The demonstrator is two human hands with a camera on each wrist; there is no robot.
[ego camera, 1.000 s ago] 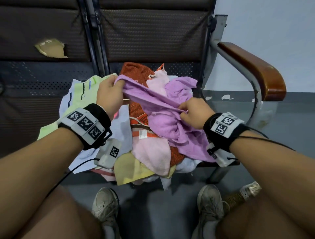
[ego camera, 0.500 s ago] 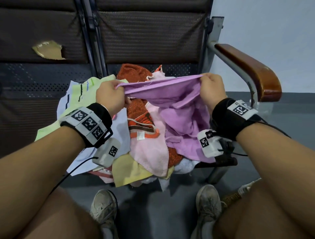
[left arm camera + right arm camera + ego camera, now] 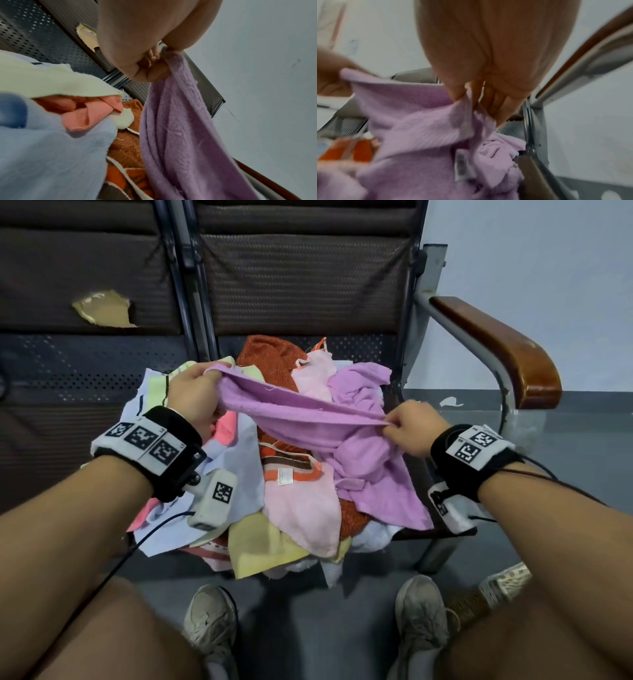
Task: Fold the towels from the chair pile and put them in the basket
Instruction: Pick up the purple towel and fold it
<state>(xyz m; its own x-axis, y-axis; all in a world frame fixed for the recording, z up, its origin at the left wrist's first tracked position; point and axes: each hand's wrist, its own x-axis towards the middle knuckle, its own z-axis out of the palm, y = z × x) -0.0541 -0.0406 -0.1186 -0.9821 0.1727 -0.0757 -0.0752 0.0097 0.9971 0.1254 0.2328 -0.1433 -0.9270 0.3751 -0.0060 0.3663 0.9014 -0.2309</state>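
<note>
A purple towel (image 3: 308, 419) stretches across the top of the towel pile (image 3: 298, 508) on the chair seat. My left hand (image 3: 197, 392) pinches one corner of it at the upper left; the left wrist view shows the purple towel (image 3: 175, 135) hanging from the curled fingers (image 3: 154, 70). My right hand (image 3: 409, 428) pinches the towel's edge lower on the right, and in the right wrist view the purple towel (image 3: 423, 121) bunches under its fingers (image 3: 488, 102). The rest of the towel lies crumpled on the pile. No basket is in view.
The pile holds orange (image 3: 270, 361), pink (image 3: 301, 501), yellow (image 3: 260, 549), pale blue (image 3: 236, 474) and striped green towels. A wooden armrest (image 3: 500, 350) juts out at the right. The chair backrest (image 3: 301, 268) rises behind. My shoes (image 3: 210, 621) and knees sit below the seat.
My right hand dropped from the raised far-right corner to a lower, nearer spot on the towel's edge. The stretched edge now slopes down to the right. The left hand stayed put.
</note>
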